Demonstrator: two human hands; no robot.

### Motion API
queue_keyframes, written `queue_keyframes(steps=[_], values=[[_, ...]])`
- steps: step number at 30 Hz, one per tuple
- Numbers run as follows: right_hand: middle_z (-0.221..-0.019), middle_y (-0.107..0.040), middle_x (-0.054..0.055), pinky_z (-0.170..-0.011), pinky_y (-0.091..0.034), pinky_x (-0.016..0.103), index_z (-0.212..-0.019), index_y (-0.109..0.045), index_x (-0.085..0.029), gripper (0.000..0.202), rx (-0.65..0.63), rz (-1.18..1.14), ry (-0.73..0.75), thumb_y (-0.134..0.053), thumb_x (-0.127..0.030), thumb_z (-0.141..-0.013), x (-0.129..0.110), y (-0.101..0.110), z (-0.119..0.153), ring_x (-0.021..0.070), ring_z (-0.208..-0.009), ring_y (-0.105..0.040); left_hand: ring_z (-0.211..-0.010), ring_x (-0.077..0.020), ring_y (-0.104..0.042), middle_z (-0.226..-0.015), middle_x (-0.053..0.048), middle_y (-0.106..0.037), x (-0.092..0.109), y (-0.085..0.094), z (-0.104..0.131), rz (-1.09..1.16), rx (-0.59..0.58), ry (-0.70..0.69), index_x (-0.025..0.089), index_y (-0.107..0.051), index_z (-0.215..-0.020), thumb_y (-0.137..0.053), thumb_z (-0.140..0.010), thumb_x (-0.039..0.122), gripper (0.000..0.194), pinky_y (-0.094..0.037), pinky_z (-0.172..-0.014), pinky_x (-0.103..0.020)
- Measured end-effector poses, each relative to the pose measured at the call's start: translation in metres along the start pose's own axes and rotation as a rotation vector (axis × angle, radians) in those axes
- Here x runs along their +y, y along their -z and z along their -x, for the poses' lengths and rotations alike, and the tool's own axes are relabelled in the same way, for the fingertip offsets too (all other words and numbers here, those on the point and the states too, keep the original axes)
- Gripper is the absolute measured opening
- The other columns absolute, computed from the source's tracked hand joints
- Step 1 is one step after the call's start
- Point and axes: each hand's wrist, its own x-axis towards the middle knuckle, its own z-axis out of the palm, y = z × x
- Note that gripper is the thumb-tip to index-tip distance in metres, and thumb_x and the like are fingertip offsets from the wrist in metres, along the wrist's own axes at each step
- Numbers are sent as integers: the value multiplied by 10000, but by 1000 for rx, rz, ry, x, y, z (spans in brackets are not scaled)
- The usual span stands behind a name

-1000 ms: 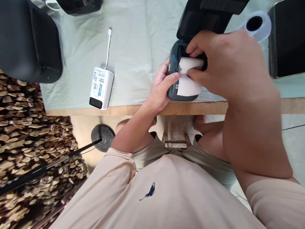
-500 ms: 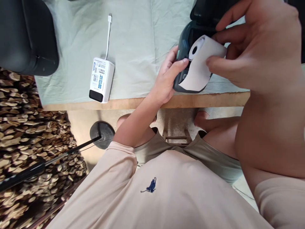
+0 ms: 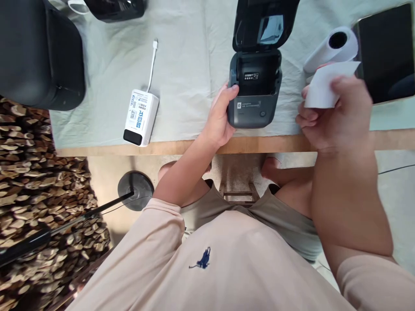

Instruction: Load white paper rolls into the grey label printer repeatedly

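Note:
My left hand (image 3: 222, 114) grips the left side of a dark portable label printer (image 3: 254, 112), its thumb on the rim of the paper bay. The printer's lid (image 3: 264, 26) stands swung up at the far side, and inside the bay only a small printed label shows. To the right, my right hand (image 3: 340, 106), slightly blurred, is closed on white roll paper (image 3: 324, 86); its loose end hangs over the fingers, and the rest is hidden. Just beyond this hand lies a white paper roll (image 3: 327, 54) with a dark core hole.
A dark tablet (image 3: 389, 52) lies at the far right. On the left are a white power bank (image 3: 142, 116) with a short cable, a black case (image 3: 61, 56) and a black object (image 3: 115, 8). The wooden table edge (image 3: 181, 146) runs before me, with a round stand base (image 3: 135, 190) below.
My right hand has lifted the paper roll out of the printer and carried it right, toward the tablet. My left hand still holds the printer, whose bay now shows. The view has shifted slightly.

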Motion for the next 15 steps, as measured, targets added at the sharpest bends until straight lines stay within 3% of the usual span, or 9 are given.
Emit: queue_keyframes(steps=[3, 5, 8, 11, 15], values=[[-761, -464, -29, -424, -314, 217, -1040, -360, -215, 537, 16, 31, 33, -575, -596, -729, 10, -5, 4, 35, -482, -360, -1321, -241, -644, -955, -21, -758, -1, 1, 0, -7, -1, -14, 191, -617, -943, -524, -960, 338, 174, -572, -1068, -372], [-838, -508, -22, -495, -410, 236, -1089, -372, -227, 530, 17, 117, 97, -588, -589, -770, 11, -4, 6, 38, -530, -432, -1365, -241, -606, -952, -16, -769, -2, 4, -1, -32, -58, -38, 220, -624, -939, -520, -949, 342, 161, -540, -1125, -395], [-969, -590, 29, -769, -542, 308, -1065, -498, -219, 527, 12, 314, 222, -686, -583, -734, 9, 3, 7, 83, -769, -581, -1381, -254, -581, -906, -20, -788, -3, 7, -3, -80, -135, -66, 271, -625, -893, -549, -916, 391, 144, -511, -1158, -400], [-1128, -615, 57, -1008, -508, 354, -1056, -586, -233, 550, 1, 474, 311, -739, -611, -686, 7, 12, 6, 137, -1051, -598, -1374, -266, -590, -879, -22, -789, -3, 8, -3, -107, -125, -78, 271, -613, -906, -556, -910, 409, 149, -510, -1152, -422], [-1147, -620, 57, -894, -494, 320, -1085, -582, -247, 542, 31, 596, 304, -728, -603, -704, 13, 19, 2, 131, -977, -584, -1380, -267, -585, -895, -24, -792, -3, 7, -3, -102, -128, -95, 269, -607, -905, -551, -919, 392, 136, -503, -1155, -434]])
